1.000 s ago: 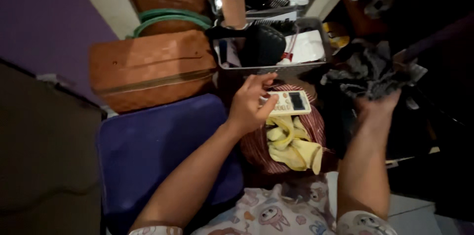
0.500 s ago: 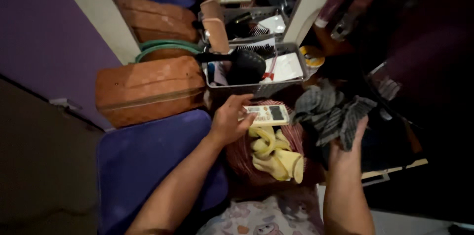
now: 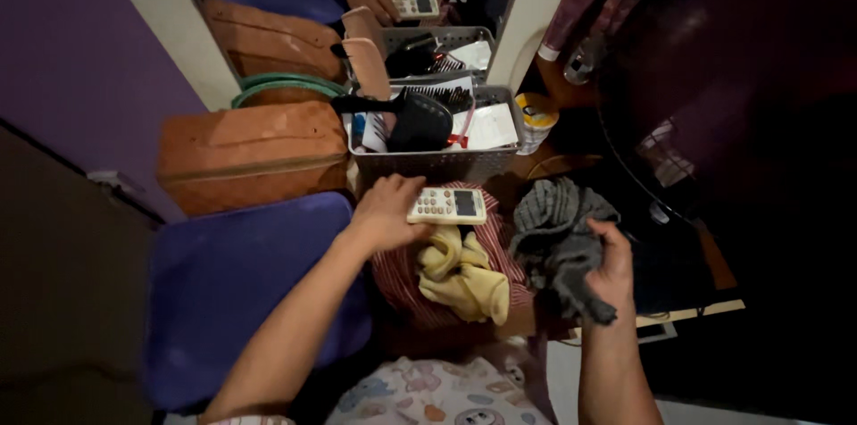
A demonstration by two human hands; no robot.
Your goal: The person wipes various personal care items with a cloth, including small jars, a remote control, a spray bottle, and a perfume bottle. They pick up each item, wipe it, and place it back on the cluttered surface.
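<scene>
Grey cloth (image 3: 558, 237) is bunching in the right hand (image 3: 611, 269); the left hand (image 3: 386, 211) is gripping the white remote (image 3: 446, 205), best kept level above the yellow gloves (image 3: 460, 275).

The scene is dim and warm-toned, lit mostly in the middle, where the grey basket (image 3: 435, 160) and the white remote control (image 3: 446, 205) catch the light. The right side sinks into near-black shadow, and the lower left corner is dark too. Detail is soft and grainy throughout. Straight edges bow toward the borders, a wide-angle distortion. No strong glare shows.
</scene>
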